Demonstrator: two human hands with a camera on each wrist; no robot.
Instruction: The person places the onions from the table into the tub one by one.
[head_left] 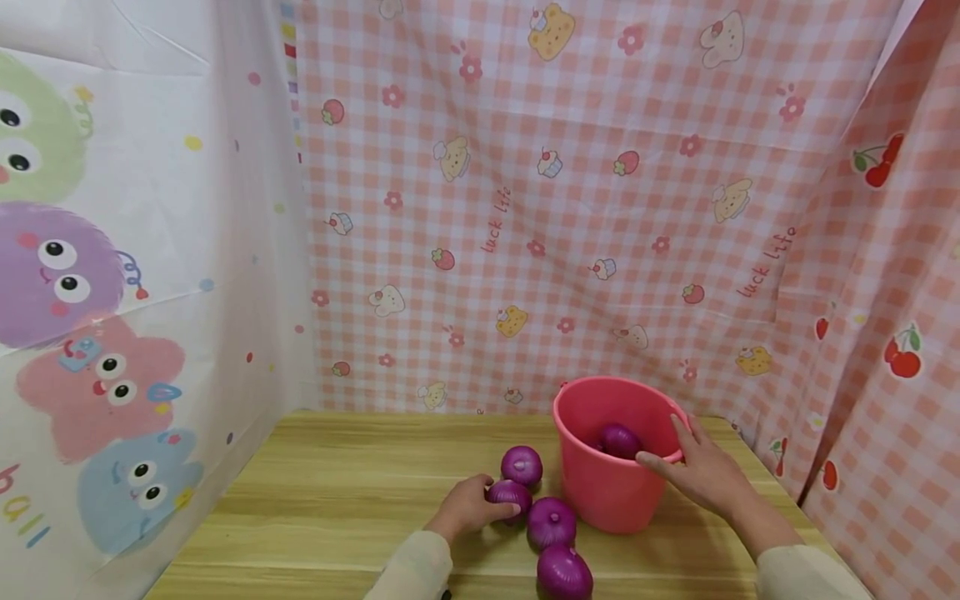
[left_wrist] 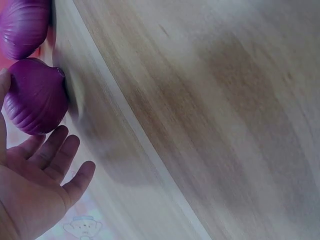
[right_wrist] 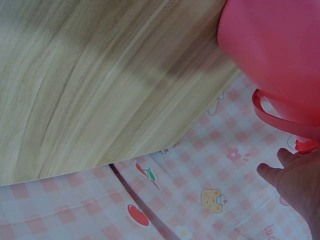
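Observation:
My left hand is at a red onion, thumb across its near side and fingers at its far side. In the left wrist view this red onion sits between thumb and forefinger, the other fingers spread apart. Three more onions lie close by: one behind, and two in front, one and another. My right hand rests on the rim of a pink bucket, thumb and fingers spread with little bend. Inside the bucket shows another purple onion.
The wood-grain table extends left of the onions. A checked cloth hangs behind it, and a white printed sheet at the left. In the right wrist view the bucket's handle hangs at its side, near the table's edge.

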